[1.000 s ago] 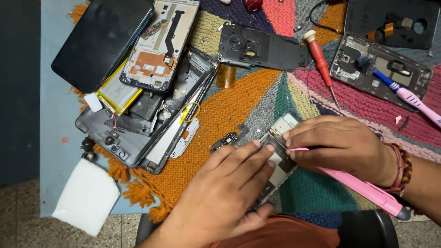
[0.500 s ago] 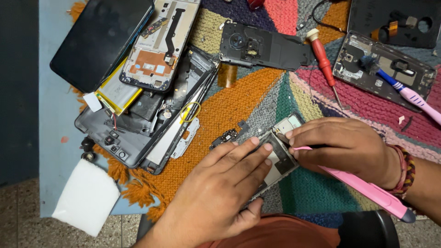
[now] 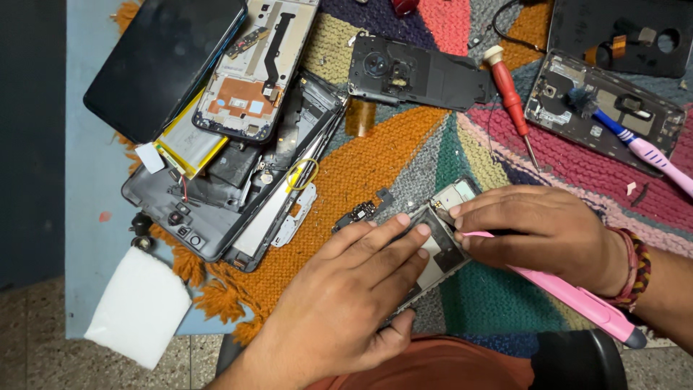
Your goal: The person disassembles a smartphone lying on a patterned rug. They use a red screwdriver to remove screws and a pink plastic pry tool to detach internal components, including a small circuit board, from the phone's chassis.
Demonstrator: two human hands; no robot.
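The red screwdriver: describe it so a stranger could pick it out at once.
On the colourful knitted mat, look toward the upper right, between two opened dark phone shells. The red screwdriver lies there pointing down toward the right hand. Unlike the pink tools nearby, it has a red handle with a cream cap.

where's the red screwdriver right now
Head view, upper right: the red screwdriver lies on the knitted mat, between two opened phone backs, above the right hand.

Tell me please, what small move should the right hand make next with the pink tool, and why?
Probably slide the pink tool a little further along the edge of the opened phone frame. The right hand holds the tool with its tip at the frame, and the left hand lies flat on the frame and steadies it on the woven mat.
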